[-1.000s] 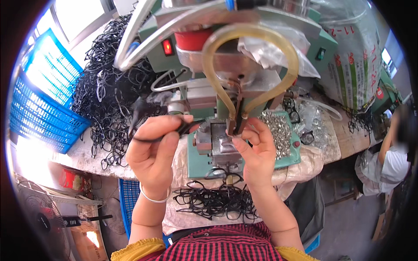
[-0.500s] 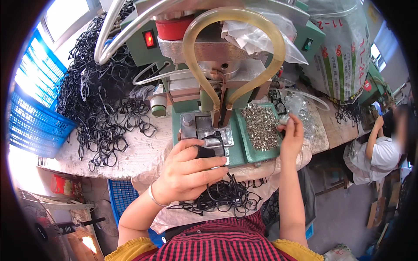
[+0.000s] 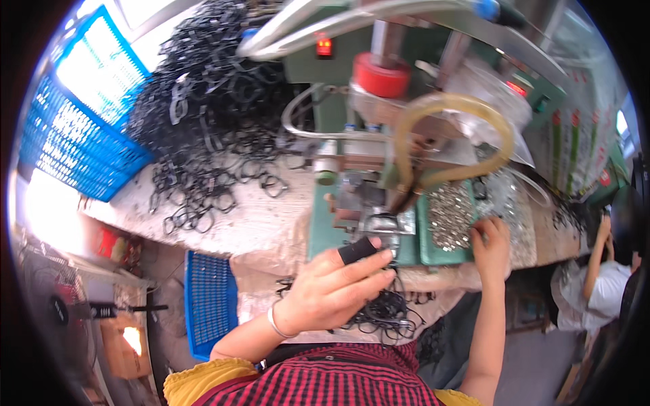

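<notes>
Head view: left hand (image 3: 335,284), dark band (image 3: 357,250) round one finger, at metal die (image 3: 384,227) below prongs (image 3: 405,197); thin black frame (image 3: 383,216) there, outline blurred. Right hand (image 3: 493,247) at rim of green tray (image 3: 443,258) of small shiny bits (image 3: 450,220), fingers curled, tips hidden. Either grip clamped or apart: cannot tell. Amber tube (image 3: 505,130) loops above, smeared. Tangled black pile (image 3: 389,318) partly behind left hand.

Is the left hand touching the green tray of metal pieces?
Apart. The head view shows a clear gap between the left hand and the tray.
</notes>
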### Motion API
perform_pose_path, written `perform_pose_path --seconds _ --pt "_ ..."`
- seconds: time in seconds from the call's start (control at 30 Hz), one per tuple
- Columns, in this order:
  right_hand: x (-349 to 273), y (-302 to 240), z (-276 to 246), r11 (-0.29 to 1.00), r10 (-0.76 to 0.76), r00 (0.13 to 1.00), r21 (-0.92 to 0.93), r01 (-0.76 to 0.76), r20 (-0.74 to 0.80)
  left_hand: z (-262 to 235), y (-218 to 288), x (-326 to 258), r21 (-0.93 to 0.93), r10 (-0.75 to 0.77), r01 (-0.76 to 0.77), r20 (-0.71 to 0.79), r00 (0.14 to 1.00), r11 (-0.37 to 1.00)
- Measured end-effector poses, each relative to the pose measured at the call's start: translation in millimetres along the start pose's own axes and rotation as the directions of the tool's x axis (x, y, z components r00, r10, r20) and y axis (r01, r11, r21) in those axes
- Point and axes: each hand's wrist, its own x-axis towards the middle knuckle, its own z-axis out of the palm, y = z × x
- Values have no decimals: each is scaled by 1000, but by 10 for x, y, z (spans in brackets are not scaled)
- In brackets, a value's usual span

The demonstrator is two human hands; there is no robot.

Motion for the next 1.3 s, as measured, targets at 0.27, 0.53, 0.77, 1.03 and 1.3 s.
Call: perform_pose_path --seconds 0.27,0.53,0.77,1.03,1.3 --pt "49 -576 295 995 38 959 104 -9 -280 -665 -1121 -310 264 -317 489 -499 807 831" --pt "-27 -683 273 925 158 960 374 -63 -230 -407 -2602 -232 699 -513 389 -37 858 600" --pt "-642 -410 -81 728 468 880 600 -330 -84 -507 -2108 -251 340 -297 397 -309 904 853" --pt "288 -1458 56 612 69 993 790 34 -95 -37 -1665 -128 -731 -791 379 -355 499 567" --pt "219 -1746 203 404 230 973 909 -104 9 -156 -871 -218 -877 -787 194 -271 554 439"
